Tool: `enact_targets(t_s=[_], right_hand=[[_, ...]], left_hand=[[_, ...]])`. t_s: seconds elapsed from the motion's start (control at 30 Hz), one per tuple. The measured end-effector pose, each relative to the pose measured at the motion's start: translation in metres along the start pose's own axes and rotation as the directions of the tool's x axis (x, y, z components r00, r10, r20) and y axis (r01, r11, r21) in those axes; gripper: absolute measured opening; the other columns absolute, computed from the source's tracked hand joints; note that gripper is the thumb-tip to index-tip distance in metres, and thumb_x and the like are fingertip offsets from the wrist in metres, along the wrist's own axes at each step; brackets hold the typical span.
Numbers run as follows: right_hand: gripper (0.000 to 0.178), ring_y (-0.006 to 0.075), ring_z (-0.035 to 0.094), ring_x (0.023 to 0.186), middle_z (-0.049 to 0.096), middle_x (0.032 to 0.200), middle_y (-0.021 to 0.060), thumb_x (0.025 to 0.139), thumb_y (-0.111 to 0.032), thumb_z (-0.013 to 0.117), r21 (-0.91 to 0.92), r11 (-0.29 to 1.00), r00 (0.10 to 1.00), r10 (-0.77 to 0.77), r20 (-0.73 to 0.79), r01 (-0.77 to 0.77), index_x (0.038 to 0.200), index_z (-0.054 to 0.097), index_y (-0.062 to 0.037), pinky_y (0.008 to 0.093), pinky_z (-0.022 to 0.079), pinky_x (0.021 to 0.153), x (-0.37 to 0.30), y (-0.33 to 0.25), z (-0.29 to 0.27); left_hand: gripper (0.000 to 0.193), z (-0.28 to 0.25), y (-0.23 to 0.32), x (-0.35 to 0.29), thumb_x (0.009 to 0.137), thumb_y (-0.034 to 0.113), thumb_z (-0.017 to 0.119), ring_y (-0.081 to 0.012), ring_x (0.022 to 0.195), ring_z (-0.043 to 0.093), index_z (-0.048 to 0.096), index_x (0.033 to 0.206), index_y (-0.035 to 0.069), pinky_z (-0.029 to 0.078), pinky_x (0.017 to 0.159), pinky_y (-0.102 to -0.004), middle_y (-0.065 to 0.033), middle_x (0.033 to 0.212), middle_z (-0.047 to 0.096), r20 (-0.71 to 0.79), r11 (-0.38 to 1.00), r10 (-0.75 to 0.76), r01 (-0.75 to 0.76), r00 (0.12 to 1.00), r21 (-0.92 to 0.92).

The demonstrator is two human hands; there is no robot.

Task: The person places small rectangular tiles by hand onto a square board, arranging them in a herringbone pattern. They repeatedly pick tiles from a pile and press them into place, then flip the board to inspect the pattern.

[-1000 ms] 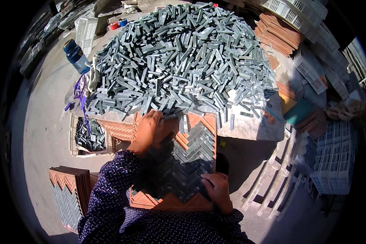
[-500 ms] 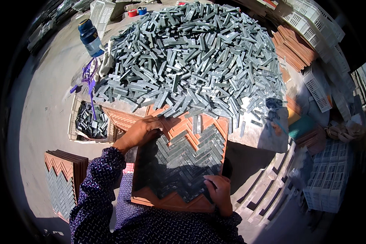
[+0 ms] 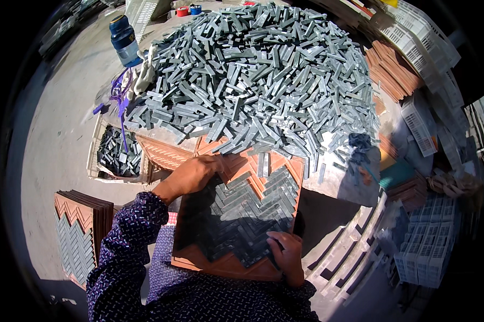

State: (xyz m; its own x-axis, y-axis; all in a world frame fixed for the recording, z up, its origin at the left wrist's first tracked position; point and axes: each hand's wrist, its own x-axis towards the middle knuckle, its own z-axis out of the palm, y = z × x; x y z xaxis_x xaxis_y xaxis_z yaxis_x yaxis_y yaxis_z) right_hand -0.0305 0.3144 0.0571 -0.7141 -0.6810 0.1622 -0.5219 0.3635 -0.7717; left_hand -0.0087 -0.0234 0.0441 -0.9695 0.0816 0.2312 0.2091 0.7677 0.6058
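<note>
An orange-brown tray (image 3: 226,266) with a zigzag-ribbed bed lies tilted in front of me, largely filled with dark grey-green stone strips (image 3: 236,214) in a herringbone pattern. My left hand (image 3: 191,177) is at its upper left, with fingertips pinched together over the ribs; what they hold, if anything, is hidden. My right hand (image 3: 288,256) is closed at the tray's lower right, fingers curled over the strips by the edge; I cannot make out anything inside it. Two loose strips (image 3: 263,165) lie side by side on the bare ribs near the top.
A large heap of stone strips (image 3: 253,80) covers the table beyond the tray. At left are a crate (image 3: 95,155) of strips, a blue bottle (image 3: 125,45) and stacked filled trays (image 3: 75,236). At right stand orange-brown trays (image 3: 392,70), white crates (image 3: 427,236) and a slatted pallet (image 3: 349,252).
My left hand has shifted slightly right along the tray's upper left, its fingers now pinched further over the ribs. My right hand has stayed nearly in place. The whole view has shifted slightly.
</note>
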Motion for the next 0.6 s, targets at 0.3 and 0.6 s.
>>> enact_targets(t_s=[0.3, 0.6], right_hand=[[0.012, 0.0273, 0.067, 0.074, 0.069, 0.082, 0.0131, 0.077, -0.007, 0.069, 0.003, 0.999, 0.997, 0.035, -0.076, -0.035, 0.089, 0.068, -0.0026, 0.0345, 0.05, 0.068, 0.0, -0.004, 0.0], [0.015, 0.0302, 0.066, 0.083, 0.068, 0.09, 0.0167, 0.081, -0.004, 0.066, 0.002, 1.0, 1.0, 0.025, -0.017, -0.025, 0.095, 0.066, 0.0006, 0.0345, 0.051, 0.074, -0.003, 0.003, -0.002]], left_hand=[[0.03, 0.012, 0.002, 0.037, 0.077, 0.014, 0.068, -0.0353, 0.087, 0.058, 0.056, 0.103, 0.002, 0.048, 0.074, -0.0407, -0.0146, 0.09, 0.06, -0.312, 0.942, -0.153, 0.233, 0.938, 0.24], [0.033, 0.025, 0.0, 0.032, 0.081, 0.018, 0.062, -0.0342, 0.089, 0.057, 0.054, 0.109, 0.003, 0.048, 0.074, -0.0396, -0.0133, 0.094, 0.06, -0.167, 0.802, -0.191, 0.252, 0.967, 0.542]])
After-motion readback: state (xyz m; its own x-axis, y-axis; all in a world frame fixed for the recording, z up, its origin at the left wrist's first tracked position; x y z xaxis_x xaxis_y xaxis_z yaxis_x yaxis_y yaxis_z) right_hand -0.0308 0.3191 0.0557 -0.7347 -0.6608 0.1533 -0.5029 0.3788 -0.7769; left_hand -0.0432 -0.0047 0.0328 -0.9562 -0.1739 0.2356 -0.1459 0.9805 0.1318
